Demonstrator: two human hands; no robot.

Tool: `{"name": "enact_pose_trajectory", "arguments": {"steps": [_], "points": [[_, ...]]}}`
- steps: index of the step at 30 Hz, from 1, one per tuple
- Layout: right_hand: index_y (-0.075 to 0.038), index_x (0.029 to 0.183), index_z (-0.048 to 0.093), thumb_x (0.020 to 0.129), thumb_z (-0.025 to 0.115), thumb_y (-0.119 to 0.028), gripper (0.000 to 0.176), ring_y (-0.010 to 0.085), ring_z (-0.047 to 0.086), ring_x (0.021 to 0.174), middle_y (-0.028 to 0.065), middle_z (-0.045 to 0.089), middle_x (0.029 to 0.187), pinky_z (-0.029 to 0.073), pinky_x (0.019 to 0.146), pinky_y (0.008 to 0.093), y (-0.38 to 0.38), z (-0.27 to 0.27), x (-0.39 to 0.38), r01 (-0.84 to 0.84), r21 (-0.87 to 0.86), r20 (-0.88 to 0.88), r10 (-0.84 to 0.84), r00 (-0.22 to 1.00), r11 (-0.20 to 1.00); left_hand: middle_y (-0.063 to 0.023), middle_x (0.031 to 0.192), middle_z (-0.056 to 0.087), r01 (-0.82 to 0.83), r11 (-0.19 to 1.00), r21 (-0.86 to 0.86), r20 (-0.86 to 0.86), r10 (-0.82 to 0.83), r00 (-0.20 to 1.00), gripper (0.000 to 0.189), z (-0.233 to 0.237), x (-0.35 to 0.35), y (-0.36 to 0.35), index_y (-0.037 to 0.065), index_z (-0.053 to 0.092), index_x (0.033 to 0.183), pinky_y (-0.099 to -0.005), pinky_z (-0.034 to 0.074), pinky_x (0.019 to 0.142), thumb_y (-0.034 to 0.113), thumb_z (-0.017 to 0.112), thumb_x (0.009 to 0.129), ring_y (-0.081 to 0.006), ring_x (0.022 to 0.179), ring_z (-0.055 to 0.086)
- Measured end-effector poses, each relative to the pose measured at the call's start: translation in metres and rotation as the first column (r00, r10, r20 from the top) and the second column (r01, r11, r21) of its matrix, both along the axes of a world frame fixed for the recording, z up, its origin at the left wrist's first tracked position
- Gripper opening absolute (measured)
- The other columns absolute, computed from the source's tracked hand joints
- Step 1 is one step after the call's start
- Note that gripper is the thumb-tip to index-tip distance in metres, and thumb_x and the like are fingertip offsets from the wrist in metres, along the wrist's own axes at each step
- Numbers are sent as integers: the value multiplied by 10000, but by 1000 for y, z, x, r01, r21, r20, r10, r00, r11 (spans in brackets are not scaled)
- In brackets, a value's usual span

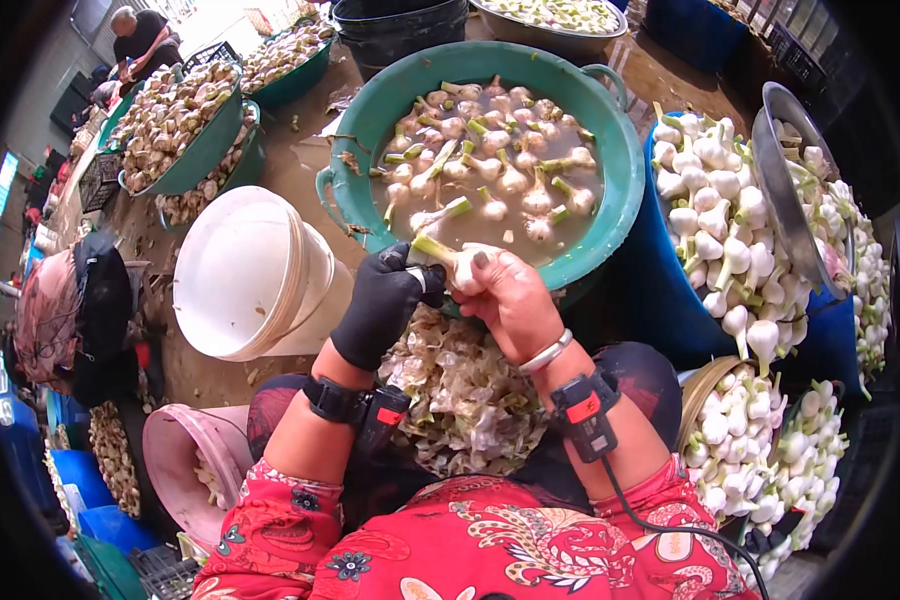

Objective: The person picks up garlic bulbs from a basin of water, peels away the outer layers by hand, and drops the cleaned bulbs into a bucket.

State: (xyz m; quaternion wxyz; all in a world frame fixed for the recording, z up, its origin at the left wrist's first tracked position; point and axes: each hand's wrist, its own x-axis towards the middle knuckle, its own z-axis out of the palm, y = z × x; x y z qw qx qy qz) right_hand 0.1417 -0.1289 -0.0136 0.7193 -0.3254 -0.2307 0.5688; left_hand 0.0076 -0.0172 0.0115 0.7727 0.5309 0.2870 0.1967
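1. Black fabric covers your left hand (378,310), its fingers curled in against a pale, round garlic bulb with a cut green stem (464,268); a light sliver shows at those fingers, too small to identify.
2. Your bare right hand (515,305) grips that same bulb from the other side, thumb and fingers pressed to its skin. A silver-coloured bangle (547,352) circles your wrist.
3. You have the bulb at the near rim of a round green plastic tub (355,150), its stem tilted up towards your gloved side.
4. Inside the tub, whole stemmed garlic bulbs (490,145) sit in murky brown water (480,232).
5. Below your hands, a heap of papery, cream-and-brown garlic skins (460,390) lies between your knees.
6. To your left, a white plastic bucket (235,275) leans with its mouth towards you; nearer you is a pink plastic bucket (185,460) with some pale pieces inside.
7. To your right, clean white garlic bulbs (715,210) fill a blue plastic tub (660,290), beside a tilted grey metal basin (780,180).
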Motion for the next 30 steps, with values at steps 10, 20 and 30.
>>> {"name": "enact_pose_trajectory", "arguments": {"steps": [10, 20, 30], "points": [[-26, 1049, 569, 914, 538, -303, 310, 157, 609, 673, 86, 634, 852, 476, 545, 246, -17, 17, 10, -521, -185, -418, 413, 809, 833, -23, 872, 663, 44, 586, 809, -77, 31, 997, 182, -9, -2, 0, -7, 655, 988, -279, 493, 712, 4, 569, 828, -108, 789, 603], [-20, 1057, 577, 922, 545, -292, 306, 113, 578, 560, 64, 628, 760, 451, 448, 223, -8, 8, 2, 61, -388, 60, -41, 997, 919, -38, 783, 619, 73, 992, -102, 31, -70, 997, 282, 12, -6, -1, -1, 572, 1103, -231, 475, 602, 138, 592, 858, -119, 654, 596], [-24, 1034, 556, 800, 715, -170, 319, 66, 560, 597, 9, 610, 771, 416, 468, 184, -13, 13, 0, 92, -310, 165, -42, 985, 946, -57, 759, 637, 93, 981, -168, 46, -86, 995, 200, 15, -6, -2, 0, 629, 1001, -256, 482, 581, 137, 583, 863, -136, 621, 607]]}}
